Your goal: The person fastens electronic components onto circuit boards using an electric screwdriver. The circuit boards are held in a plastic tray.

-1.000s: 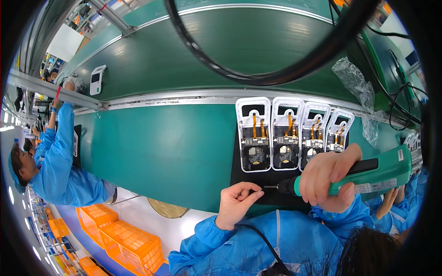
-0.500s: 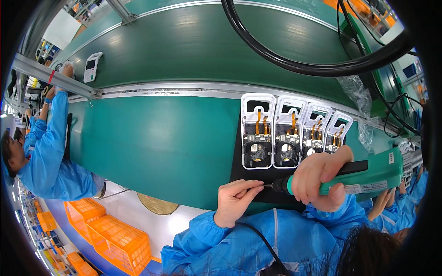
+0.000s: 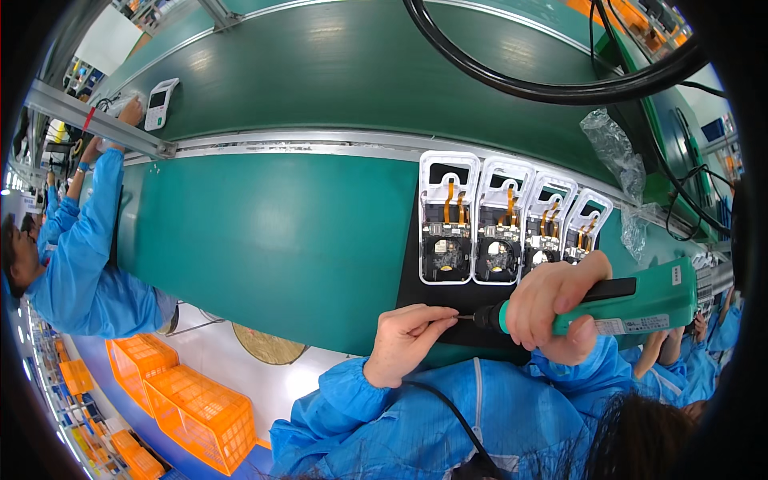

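Observation:
My right hand [image 3: 558,308] is wrapped round a green electric screwdriver [image 3: 652,307], held level with its black nose and thin bit pointing left. Thumb and forefinger of my left hand [image 3: 410,342] are pinched together at the tip of the bit. Whatever lies between those fingertips is too small to make out. Just beyond my hands, a row of several white device housings [image 3: 446,272] stands side by side on a black mat [image 3: 412,292]. Circuit boards and orange ribbon cables show inside them. The screwdriver and right hand partly cover the housings farthest right.
Behind the green work surface [image 3: 264,232] runs a metal rail [image 3: 304,144], then a dark green belt [image 3: 336,80] carrying a white handheld terminal [image 3: 162,104]. A thick black cable [image 3: 552,94] arches overhead. Clear plastic wrap [image 3: 616,152] lies right. A co-worker [image 3: 80,248] sits left, near orange crates [image 3: 200,412].
The view has shifted slightly, so the housings sit a little higher in it. My pinched fingers remain at the bit tip. The co-worker's hand has moved toward the white terminal.

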Action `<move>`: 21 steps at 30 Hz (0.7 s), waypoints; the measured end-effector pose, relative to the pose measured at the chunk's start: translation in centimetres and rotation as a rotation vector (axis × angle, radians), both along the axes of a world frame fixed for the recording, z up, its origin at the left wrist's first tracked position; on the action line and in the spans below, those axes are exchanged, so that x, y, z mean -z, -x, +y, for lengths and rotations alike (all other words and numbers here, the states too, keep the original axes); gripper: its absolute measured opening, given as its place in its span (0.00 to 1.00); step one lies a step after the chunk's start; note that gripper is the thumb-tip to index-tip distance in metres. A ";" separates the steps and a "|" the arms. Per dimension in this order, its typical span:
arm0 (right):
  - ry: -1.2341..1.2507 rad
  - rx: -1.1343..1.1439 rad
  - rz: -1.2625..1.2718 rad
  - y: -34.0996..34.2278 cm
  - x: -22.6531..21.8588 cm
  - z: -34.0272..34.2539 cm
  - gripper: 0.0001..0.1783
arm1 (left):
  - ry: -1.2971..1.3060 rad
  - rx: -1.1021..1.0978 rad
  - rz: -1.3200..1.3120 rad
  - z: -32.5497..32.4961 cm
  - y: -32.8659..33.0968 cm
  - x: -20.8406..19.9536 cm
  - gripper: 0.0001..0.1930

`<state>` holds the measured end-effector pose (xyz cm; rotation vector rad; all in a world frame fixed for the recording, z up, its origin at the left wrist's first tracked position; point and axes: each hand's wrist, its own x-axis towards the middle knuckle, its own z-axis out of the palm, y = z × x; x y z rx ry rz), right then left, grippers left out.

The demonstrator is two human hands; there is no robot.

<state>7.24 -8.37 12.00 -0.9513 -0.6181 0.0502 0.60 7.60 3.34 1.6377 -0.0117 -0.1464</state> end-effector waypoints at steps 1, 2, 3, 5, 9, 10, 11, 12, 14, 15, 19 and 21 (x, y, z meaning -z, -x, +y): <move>0.001 -0.002 0.001 0.0 0.0 0.0 0.17 | -0.014 0.025 -0.035 0.1 0.0 0.2 0.07; -0.002 -0.019 0.005 0.0 0.0 0.1 0.17 | -0.012 0.023 -0.033 0.0 0.1 0.6 0.07; -0.005 -0.037 0.009 0.0 0.0 0.1 0.17 | 0.017 0.004 -0.062 -0.2 0.2 1.0 0.07; 0.006 -0.073 -0.002 -0.2 -0.2 0.2 0.17 | 0.047 -0.019 -0.090 0.0 0.4 1.2 0.06; -0.064 -0.239 0.069 -0.4 -0.2 -0.8 0.16 | -0.075 0.065 0.034 0.5 0.4 0.2 0.13; -0.060 -0.247 0.068 -0.4 -0.3 -0.6 0.16 | -0.107 0.031 0.037 0.5 0.4 0.0 0.16; -0.070 -0.123 0.027 -0.4 -0.5 -0.2 0.17 | -0.104 0.022 0.035 0.5 0.4 0.2 0.16; -0.080 0.000 -0.014 -0.4 -0.6 0.0 0.17 | -0.291 -0.028 -0.142 0.4 0.4 0.6 0.19; -0.077 0.030 -0.016 -1.1 -1.3 0.4 0.18 | -0.641 -0.081 -0.485 0.1 0.2 1.9 0.22; -0.080 0.070 -0.016 -1.4 -1.5 0.6 0.19 | -0.638 -0.094 -0.481 -0.2 0.0 1.8 0.22; -0.020 0.128 0.025 -2.6 -1.3 1.8 0.19 | -0.975 -0.083 -0.522 -1.2 -0.7 1.7 0.27; -0.004 0.129 0.020 -3.2 -0.9 2.6 0.19 | -1.178 -0.017 -0.415 -1.3 -0.5 1.9 0.28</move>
